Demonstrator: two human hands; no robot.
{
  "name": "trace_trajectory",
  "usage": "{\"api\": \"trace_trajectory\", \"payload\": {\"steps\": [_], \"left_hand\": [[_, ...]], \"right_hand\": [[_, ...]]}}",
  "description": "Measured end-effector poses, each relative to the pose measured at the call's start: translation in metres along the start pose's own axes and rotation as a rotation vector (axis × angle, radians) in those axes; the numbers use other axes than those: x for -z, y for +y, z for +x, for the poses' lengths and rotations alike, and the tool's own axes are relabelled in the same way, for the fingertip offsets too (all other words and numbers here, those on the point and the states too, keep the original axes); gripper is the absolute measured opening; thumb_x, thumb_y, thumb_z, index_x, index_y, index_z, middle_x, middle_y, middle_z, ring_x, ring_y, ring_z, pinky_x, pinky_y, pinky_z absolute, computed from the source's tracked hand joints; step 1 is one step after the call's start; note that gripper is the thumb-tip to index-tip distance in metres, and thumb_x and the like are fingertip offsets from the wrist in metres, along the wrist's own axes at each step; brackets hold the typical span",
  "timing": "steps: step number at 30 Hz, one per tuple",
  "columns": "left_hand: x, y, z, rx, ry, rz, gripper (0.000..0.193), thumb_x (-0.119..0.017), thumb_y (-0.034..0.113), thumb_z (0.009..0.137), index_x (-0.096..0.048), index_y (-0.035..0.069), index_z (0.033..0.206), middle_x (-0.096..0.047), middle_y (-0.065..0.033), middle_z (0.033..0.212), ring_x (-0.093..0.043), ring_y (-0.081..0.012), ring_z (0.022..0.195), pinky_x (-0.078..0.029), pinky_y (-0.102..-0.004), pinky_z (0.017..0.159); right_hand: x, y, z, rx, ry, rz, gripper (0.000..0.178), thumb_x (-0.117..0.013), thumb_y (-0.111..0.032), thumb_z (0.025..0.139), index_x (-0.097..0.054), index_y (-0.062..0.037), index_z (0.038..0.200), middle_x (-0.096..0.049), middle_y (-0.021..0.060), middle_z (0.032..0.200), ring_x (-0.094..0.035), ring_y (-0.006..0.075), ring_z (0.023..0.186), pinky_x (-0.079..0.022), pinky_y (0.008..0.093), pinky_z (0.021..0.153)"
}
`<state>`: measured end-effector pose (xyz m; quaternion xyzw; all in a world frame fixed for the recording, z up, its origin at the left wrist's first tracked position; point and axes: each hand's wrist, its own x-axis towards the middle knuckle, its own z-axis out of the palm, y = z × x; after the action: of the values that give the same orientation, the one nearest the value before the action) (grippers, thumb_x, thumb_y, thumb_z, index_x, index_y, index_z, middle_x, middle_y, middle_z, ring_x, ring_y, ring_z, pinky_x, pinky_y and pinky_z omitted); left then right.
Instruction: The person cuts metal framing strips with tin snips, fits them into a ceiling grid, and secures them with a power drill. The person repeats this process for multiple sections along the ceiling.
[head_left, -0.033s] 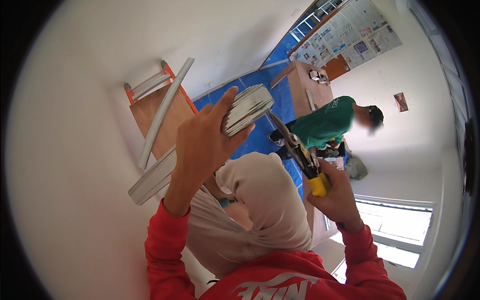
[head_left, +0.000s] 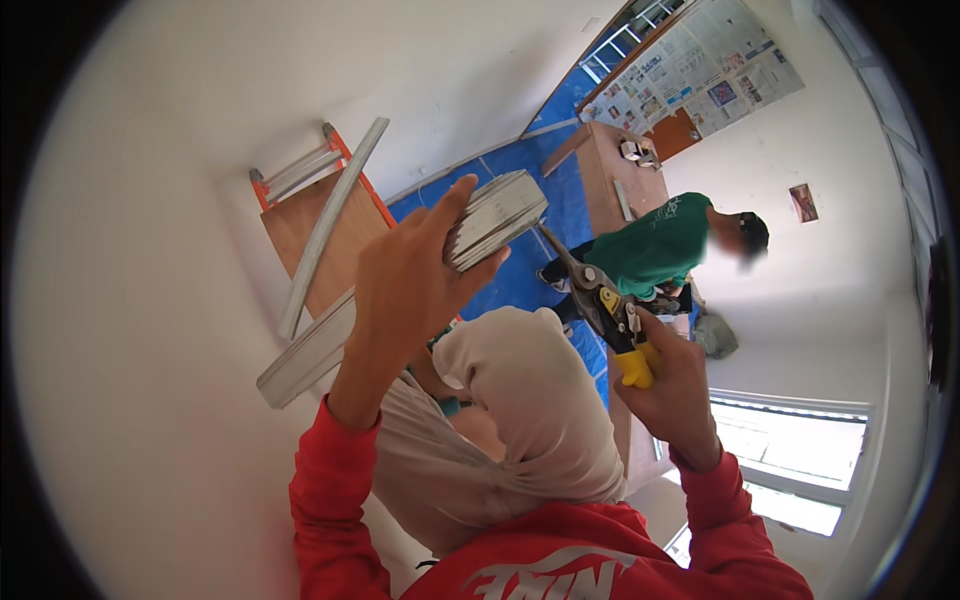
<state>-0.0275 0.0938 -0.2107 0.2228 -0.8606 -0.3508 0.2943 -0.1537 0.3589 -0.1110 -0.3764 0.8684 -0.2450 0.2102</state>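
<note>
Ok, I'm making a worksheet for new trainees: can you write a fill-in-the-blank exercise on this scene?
The right hand holds snips with black and ____ handles.
From a ____ sleeve, the left hand holds a long grey piece.
The co-worker wears a ____ shirt.
The floor sheet is ____.

Missing words: yellow, red, green, blue.

Room btwn L grip [head_left: 405, 285] & snips [head_left: 597, 300], but knee [head_left: 510, 365] blocks below.
</note>
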Motion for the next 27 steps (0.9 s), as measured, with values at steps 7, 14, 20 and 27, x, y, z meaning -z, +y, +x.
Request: {"api": "trace_trajectory", "payload": {"steps": [7,14,20,27], "left_hand": [[0.038,-0.046,0.048,0.131,-0.001,0.15,0.071,-0.087,0.033,0.083,-0.062,0.005,0.144,-0.072,-0.0122,0.09,-0.065,-0.0171,0.068,-0.054,-0.0326,0.068],[0.055,-0.06,0.051,0.091,-0.18,-0.17,0.073,-0.087,0.034,0.086,-0.059,0.007,0.148,-0.067,-0.0108,0.099,-0.061,-0.0153,0.072,-0.051,-0.0311,0.072],[0.081,-0.072,0.056,0.133,-0.07,-0.182,0.079,-0.088,0.042,0.084,-0.059,0.009,0.149,-0.069,-0.0091,0.086,-0.064,-0.0144,0.072,-0.051,-0.0303,0.071],[0.126,-0.052,0.061,0.352,0.095,-0.362,0.081,-0.09,0.036,0.083,-0.057,0.001,0.147,-0.074,-0.01,0.106,-0.068,-0.0123,0.088,-0.055,-0.0282,0.082]], "right_hand": [[-0.031,0.024,0.019,-0.18,-0.217,0.336,0.057,-0.073,-0.008,0.073,-0.064,0.0005,0.128,-0.06,0.0053,0.086,-0.057,0.0105,0.075,-0.047,0.0281,0.067],[-0.097,0.052,0.093,-0.044,-0.184,0.191,0.067,-0.076,-0.02,0.072,-0.058,-0.0007,0.133,-0.067,0.0116,0.091,-0.064,0.0232,0.082,-0.053,0.0395,0.078],[-0.211,0.072,0.209,-0.078,-0.552,0.325,0.071,-0.076,-0.03,0.081,-0.053,0.0073,0.136,-0.067,0.0205,0.116,-0.064,0.0281,0.106,-0.051,0.0396,0.093],[-0.377,0.041,0.285,-0.329,-0.393,0.415,0.069,-0.077,-0.038,0.084,-0.058,0.0031,0.136,-0.069,0.0208,0.12,-0.067,0.0307,0.114,-0.052,0.0395,0.098]]}}
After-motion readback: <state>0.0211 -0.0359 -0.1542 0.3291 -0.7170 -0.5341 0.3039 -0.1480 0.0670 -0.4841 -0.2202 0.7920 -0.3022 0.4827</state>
